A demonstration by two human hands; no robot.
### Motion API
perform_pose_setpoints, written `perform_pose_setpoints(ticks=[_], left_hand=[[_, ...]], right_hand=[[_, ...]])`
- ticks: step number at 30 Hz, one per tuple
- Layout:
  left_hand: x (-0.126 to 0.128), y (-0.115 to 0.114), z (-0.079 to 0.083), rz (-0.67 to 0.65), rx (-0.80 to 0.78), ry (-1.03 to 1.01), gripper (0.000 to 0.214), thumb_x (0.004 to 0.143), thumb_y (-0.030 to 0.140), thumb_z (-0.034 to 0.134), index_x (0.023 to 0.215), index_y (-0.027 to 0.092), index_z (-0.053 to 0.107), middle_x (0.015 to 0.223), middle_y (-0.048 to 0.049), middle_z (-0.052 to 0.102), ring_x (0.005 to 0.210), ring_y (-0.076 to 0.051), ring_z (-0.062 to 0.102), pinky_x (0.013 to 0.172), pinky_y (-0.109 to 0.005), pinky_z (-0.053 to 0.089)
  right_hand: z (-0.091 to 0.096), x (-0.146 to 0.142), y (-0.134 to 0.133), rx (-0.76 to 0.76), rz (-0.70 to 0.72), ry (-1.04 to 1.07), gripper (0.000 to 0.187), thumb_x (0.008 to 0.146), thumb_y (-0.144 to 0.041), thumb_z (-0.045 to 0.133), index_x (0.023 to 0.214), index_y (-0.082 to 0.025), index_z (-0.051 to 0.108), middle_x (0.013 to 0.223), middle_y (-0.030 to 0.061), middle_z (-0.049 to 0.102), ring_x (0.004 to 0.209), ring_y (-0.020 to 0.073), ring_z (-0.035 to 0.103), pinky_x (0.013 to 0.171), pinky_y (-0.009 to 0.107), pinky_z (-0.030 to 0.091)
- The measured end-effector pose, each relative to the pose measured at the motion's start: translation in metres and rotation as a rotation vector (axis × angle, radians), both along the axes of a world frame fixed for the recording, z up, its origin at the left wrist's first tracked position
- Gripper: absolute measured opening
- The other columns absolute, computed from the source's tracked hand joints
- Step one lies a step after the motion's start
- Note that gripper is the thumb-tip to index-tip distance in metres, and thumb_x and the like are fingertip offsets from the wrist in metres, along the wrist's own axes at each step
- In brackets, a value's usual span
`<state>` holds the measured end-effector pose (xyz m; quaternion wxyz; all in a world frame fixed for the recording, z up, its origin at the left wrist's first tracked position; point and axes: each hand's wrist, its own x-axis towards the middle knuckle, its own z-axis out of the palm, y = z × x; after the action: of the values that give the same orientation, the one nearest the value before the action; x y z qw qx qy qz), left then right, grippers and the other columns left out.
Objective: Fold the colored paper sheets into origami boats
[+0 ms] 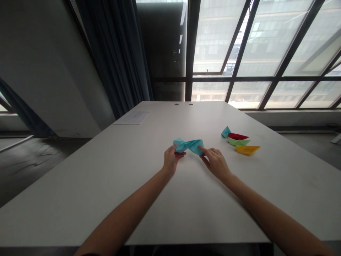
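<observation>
A light blue sheet of folded paper (188,145) is stretched between my two hands, just above the white table, with a twist across its middle. My left hand (170,158) pinches its left end, thumb in front and fingers underneath. At the other end, my right hand (215,161) grips the paper between thumb and fingers. Creases show on both halves of the sheet. To the right of my right hand lie folded paper pieces: a blue one (226,132), a red one (238,136), a green one (239,142) and a yellow one (247,150), the last three boat-shaped.
The white table (106,199) reaches far ahead of me. A printed sheet (132,117) lies near its far left edge. Two small round holes sit at the far end. Beyond are a dark blue curtain (117,53) and large windows (213,42).
</observation>
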<state>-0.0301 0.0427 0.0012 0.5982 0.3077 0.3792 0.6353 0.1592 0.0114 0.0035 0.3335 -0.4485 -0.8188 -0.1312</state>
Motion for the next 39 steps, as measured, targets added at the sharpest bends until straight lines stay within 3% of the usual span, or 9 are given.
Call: perform_pose_setpoints(ticks=[4,8,14,18,24,32,36,39], left_hand=[[0.001,-0.001,-0.002,-0.083,0.088,0.122,0.028,0.063,0.032,0.066,0.081,0.011,0.060,0.071,-0.0046,0.064,0.060,-0.015,0.062,0.053,-0.023,0.046],[0.003,0.002,-0.007,-0.003,0.189,0.274,0.027,0.061,0.029,0.068,0.082,0.013,0.065,0.075,-0.0034,0.064,0.064,-0.013,0.058,0.058,-0.024,0.047],[0.004,-0.002,-0.005,-0.117,0.283,0.412,0.021,0.066,0.028,0.064,0.080,0.013,0.069,0.073,-0.0046,0.067,0.064,-0.013,0.057,0.062,-0.025,0.046],[0.003,-0.004,-0.003,-0.148,0.304,0.431,0.025,0.065,0.028,0.066,0.086,0.015,0.069,0.083,-0.0058,0.068,0.069,-0.015,0.059,0.066,-0.026,0.046],[0.001,-0.001,-0.008,-0.183,0.270,0.356,0.032,0.069,0.040,0.062,0.084,0.013,0.068,0.073,-0.0054,0.067,0.066,-0.014,0.059,0.066,-0.027,0.046],[0.002,-0.001,-0.010,-0.253,0.238,0.358,0.039,0.067,0.041,0.064,0.094,0.013,0.065,0.077,-0.0059,0.067,0.069,-0.015,0.059,0.068,-0.028,0.047],[0.003,-0.004,-0.007,-0.246,0.299,0.452,0.039,0.072,0.048,0.056,0.080,0.012,0.067,0.067,-0.0047,0.064,0.062,-0.013,0.056,0.061,-0.025,0.044],[0.003,-0.007,-0.004,-0.199,0.322,0.567,0.041,0.075,0.049,0.050,0.062,0.012,0.062,0.053,-0.0011,0.056,0.052,-0.011,0.050,0.052,-0.022,0.040]], right_hand=[[0.003,-0.001,-0.002,-0.085,-0.038,0.097,0.037,0.084,-0.030,0.046,0.119,-0.017,0.045,0.078,0.0036,0.062,0.075,0.0186,0.054,0.071,0.031,0.039],[0.009,-0.003,-0.005,-0.128,-0.063,0.214,0.025,0.085,-0.034,0.043,0.099,-0.017,0.054,0.067,0.0019,0.056,0.064,0.0160,0.051,0.065,0.029,0.040],[0.013,-0.002,-0.003,-0.045,-0.028,0.289,0.024,0.081,-0.035,0.050,0.096,-0.018,0.056,0.090,0.0078,0.058,0.085,0.0205,0.052,0.077,0.033,0.041],[0.013,0.000,-0.002,-0.185,0.078,0.301,0.020,0.081,-0.032,0.050,0.095,-0.021,0.060,0.086,0.0048,0.062,0.079,0.0180,0.054,0.073,0.031,0.043],[0.012,0.000,0.002,-0.404,0.115,0.418,0.019,0.080,-0.033,0.050,0.084,-0.022,0.065,0.070,0.0015,0.064,0.062,0.0138,0.055,0.057,0.026,0.043],[0.012,0.002,0.004,-0.388,0.093,0.484,0.018,0.079,-0.029,0.049,0.081,-0.020,0.065,0.074,0.0030,0.064,0.062,0.0134,0.056,0.057,0.026,0.044],[0.017,0.001,0.000,-0.359,0.215,0.398,0.019,0.077,-0.023,0.050,0.089,-0.020,0.065,0.078,0.0039,0.063,0.063,0.0122,0.055,0.056,0.024,0.044],[0.018,-0.001,-0.002,-0.363,0.189,0.382,0.016,0.075,-0.022,0.052,0.085,-0.020,0.064,0.070,0.0020,0.062,0.062,0.0121,0.056,0.056,0.024,0.044]])
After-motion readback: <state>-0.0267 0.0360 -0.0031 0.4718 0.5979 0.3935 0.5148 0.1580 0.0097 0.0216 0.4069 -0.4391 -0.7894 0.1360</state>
